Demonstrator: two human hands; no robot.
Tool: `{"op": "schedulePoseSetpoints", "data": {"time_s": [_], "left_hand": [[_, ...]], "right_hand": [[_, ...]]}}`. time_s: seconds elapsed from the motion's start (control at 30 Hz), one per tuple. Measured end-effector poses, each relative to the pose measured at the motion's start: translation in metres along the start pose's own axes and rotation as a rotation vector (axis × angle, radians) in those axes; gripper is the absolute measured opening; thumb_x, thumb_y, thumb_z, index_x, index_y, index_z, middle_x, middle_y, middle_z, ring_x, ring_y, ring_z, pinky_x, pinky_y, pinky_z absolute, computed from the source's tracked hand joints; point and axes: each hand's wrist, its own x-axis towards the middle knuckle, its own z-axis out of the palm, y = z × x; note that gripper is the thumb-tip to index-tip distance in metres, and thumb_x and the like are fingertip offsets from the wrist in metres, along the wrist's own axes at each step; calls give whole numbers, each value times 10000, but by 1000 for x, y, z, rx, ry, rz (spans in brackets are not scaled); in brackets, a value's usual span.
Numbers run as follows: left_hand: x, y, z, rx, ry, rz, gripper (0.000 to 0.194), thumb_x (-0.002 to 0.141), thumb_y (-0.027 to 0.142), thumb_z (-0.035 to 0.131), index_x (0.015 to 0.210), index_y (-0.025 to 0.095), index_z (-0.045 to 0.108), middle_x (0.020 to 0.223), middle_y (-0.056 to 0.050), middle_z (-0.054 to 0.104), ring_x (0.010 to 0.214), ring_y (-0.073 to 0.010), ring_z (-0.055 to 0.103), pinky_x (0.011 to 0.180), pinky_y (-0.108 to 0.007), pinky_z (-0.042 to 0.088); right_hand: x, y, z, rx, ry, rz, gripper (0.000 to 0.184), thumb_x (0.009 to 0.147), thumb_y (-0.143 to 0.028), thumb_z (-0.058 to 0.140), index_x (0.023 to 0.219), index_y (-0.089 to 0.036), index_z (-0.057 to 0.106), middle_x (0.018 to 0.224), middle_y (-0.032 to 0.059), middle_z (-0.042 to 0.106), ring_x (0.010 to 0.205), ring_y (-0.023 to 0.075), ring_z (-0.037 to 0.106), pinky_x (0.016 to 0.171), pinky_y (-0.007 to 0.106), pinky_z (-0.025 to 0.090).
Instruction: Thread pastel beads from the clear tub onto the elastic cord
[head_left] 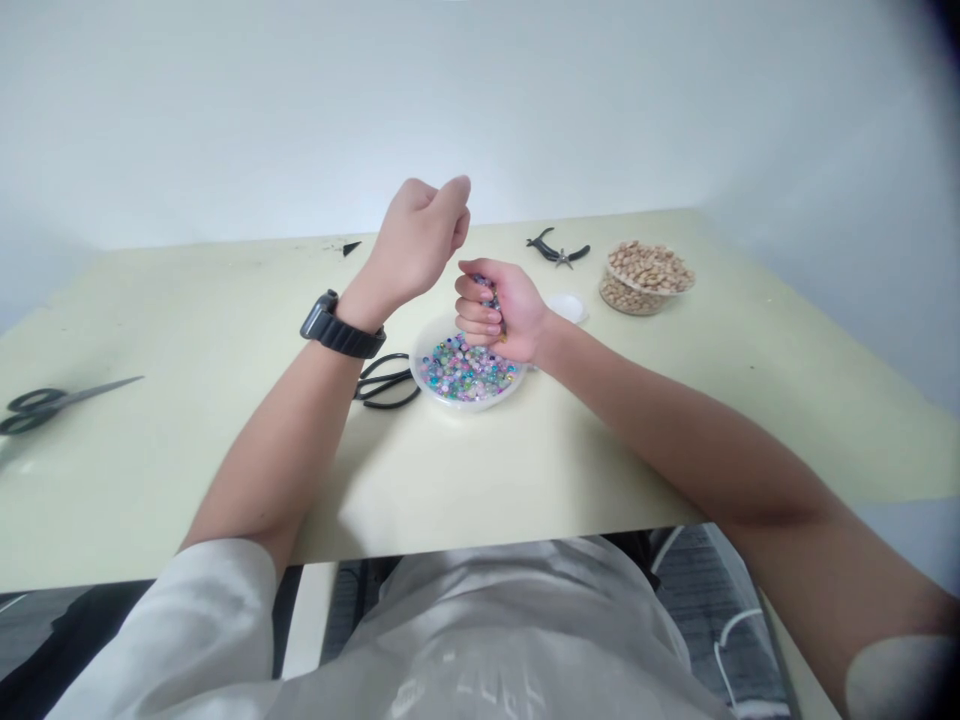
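A white bowl [450,402] of small multicoloured beads [466,368] stands in the middle of the pale table [187,330]. My right hand [501,308] is closed in a fist just above the bowl's far rim, and a few beads show between its fingers. My left hand [420,240] is raised higher, above and left of the bowl, with its fingers curled in a pinch; what it holds is too small to make out. A black watch [341,326] sits on my left wrist.
Black scissors [386,382] lie against the bowl's left side. Another pair of scissors [52,402] lies at the table's left edge. Black pliers [559,249], a small white lid [567,306] and stacked clear bowls of tan beads [646,276] sit at the back right.
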Motion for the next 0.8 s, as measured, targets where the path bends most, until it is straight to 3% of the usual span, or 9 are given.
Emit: {"op": "schedulePoseSetpoints", "data": {"time_s": [0.8], "left_hand": [[0,-2,-1,-4,3,3,522,926,362,440,436,235,313,451,-6,249,508,-140,223,559,-370,190]], "right_hand": [[0,0,-3,13,-55,11,443,1039,-342,341,664,-224,137,417,-69,166,372,78,116,336,194,112]]}}
